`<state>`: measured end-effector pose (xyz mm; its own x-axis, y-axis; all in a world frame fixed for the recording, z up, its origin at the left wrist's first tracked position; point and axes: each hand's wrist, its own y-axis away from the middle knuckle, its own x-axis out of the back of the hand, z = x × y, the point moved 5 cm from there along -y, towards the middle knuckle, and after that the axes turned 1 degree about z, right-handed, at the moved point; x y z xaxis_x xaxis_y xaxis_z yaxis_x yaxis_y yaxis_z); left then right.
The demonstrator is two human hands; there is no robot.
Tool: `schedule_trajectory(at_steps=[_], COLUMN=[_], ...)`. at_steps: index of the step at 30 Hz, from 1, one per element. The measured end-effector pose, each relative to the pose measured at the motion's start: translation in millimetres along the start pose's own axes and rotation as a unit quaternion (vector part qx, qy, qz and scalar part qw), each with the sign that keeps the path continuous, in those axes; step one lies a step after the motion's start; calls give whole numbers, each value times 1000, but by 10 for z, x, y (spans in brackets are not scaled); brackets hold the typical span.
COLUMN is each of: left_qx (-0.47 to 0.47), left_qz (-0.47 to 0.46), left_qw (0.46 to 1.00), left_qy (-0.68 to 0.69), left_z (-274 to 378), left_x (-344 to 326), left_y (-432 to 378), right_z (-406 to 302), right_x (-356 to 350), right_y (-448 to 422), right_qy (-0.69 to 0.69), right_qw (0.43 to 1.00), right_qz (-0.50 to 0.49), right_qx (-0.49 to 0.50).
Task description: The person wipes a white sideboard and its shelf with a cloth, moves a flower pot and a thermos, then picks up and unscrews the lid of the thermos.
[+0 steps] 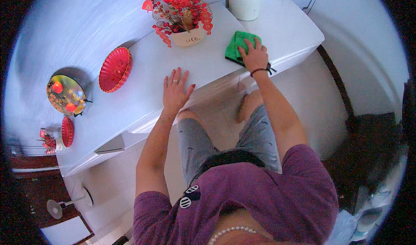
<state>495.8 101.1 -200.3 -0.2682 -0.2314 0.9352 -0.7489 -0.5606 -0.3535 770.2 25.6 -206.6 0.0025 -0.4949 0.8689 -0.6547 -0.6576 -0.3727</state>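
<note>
My right hand [255, 56] lies with spread fingers on a folded green cloth [235, 48] with a dark edge, pressing it against the white cabinet top [146, 82] near its front edge. The palm side and any grip on the cloth are hidden. My left hand [175, 90], a ring on one finger, rests flat on the same top with its fingers apart and holds nothing. Beyond the hands, between them, stands a cream planter [188, 37] with red berry sprigs and red hanging ornaments.
A white cylindrical container [244, 1] stands at the back right. A red fluted dish [115, 70] leans by the wall at left, beside a decorative round plate [66, 95] on a stand. Farther left are another red dish [67, 132] and a small planter [59, 144]. A fan [55, 209] stands lower left.
</note>
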Motion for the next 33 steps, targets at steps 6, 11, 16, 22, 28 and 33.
schedule_trajectory(at_steps=[6,11,16,22,28,33], left_qx=[11,43,38,29,18,14], left_qz=[-9,-11,-42,-69,-78,-75], left_qw=[1000,992,995,997,997,997], left_qy=[14,119,79,20,3,-13], left_z=[-111,-213,-200,-77,-28,-59], left_x=[-49,-87,-46,40,27,49], left_y=[25,5,36,30,-35,-7], right_z=[-507,-1358,-1121,-118,912,710], right_x=[-139,-181,-130,-15,-388,-450], right_y=[707,1334,1137,579,94,-37], right_qy=[-17,-129,-112,-76,-97,112], right_qw=[997,979,971,986,993,991], right_qz=[57,-3,-102,10,54,-72], right_qx=[51,157,187,148,-46,21])
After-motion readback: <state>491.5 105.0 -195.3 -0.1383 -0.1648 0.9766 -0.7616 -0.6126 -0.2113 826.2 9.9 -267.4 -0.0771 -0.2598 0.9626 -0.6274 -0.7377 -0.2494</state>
